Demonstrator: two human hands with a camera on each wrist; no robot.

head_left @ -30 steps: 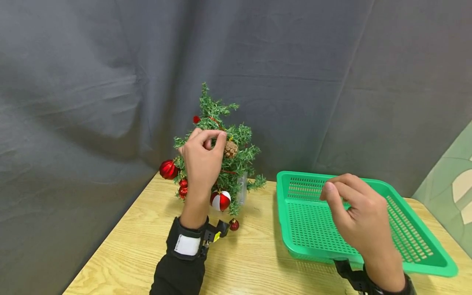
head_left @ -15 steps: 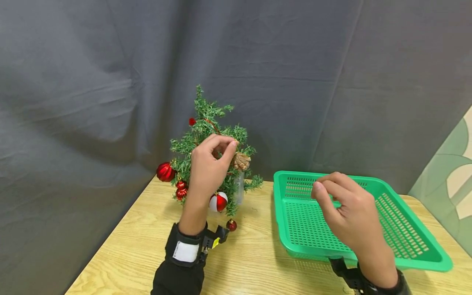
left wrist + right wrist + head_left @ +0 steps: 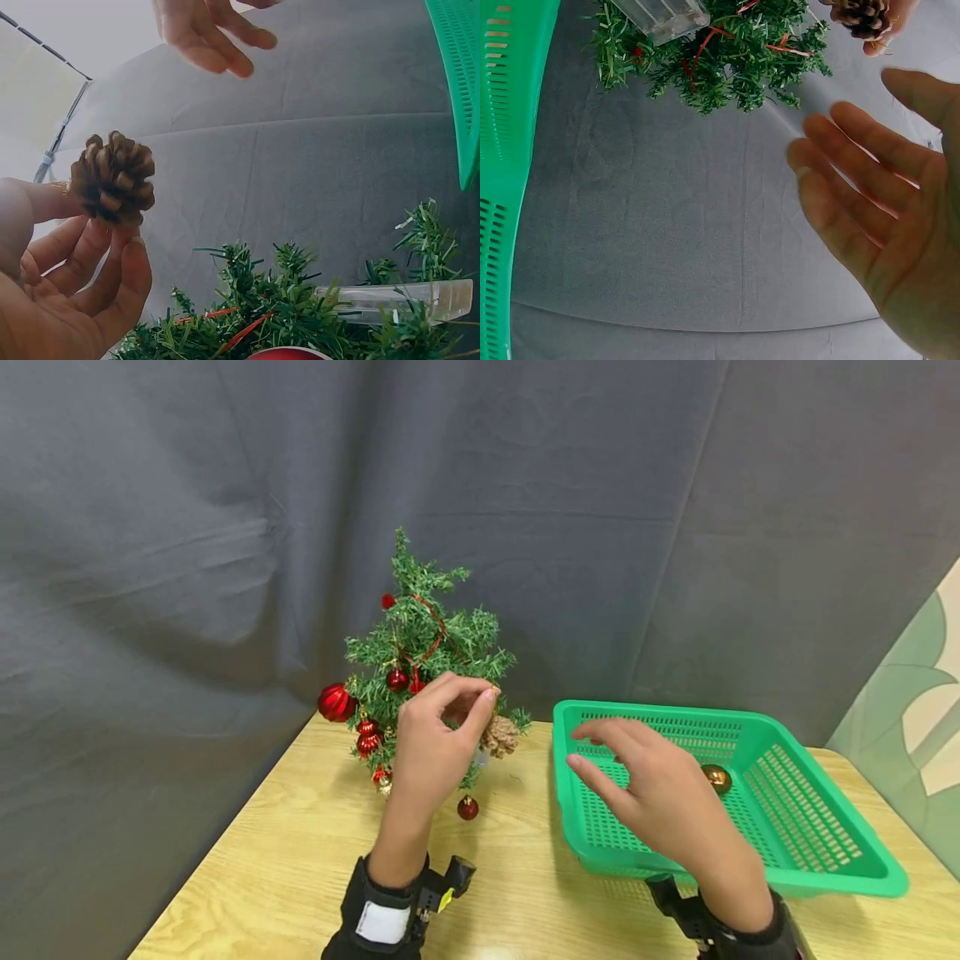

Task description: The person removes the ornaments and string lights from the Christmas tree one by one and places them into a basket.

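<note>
Left hand (image 3: 438, 735): fingertips pinched together on the hanging loop of a pine cone (image 3: 500, 736), thumb and forefinger curled round the thread. Cone dangling just off the fingertips at about four o'clock in the head view, touching nothing else, clear of the branches. Long axis roughly upright, stem end up toward the pinch, scales downward.

In the left wrist view, cone (image 3: 112, 178) at the tips of the curled fingers (image 3: 112, 281), needles of the small tree (image 3: 300, 315) below.

Right hand (image 3: 645, 785): fingers spread and relaxed, holding nothing, hovering over the near left part of the green basket (image 3: 862, 881). From this palm, cone at about ten o'clock, near but apart; left hand far the nearer, already holding it.

Outward from the left hand: tree (image 3: 420, 635) at twelve o'clock just behind, red baubles (image 3: 335, 702) at nine to ten, one small red ball (image 3: 468, 808) low at five. Basket at three o'clock on the wooden table (image 3: 262, 860), a gold ball (image 3: 716, 777) inside, by its back right.
</note>
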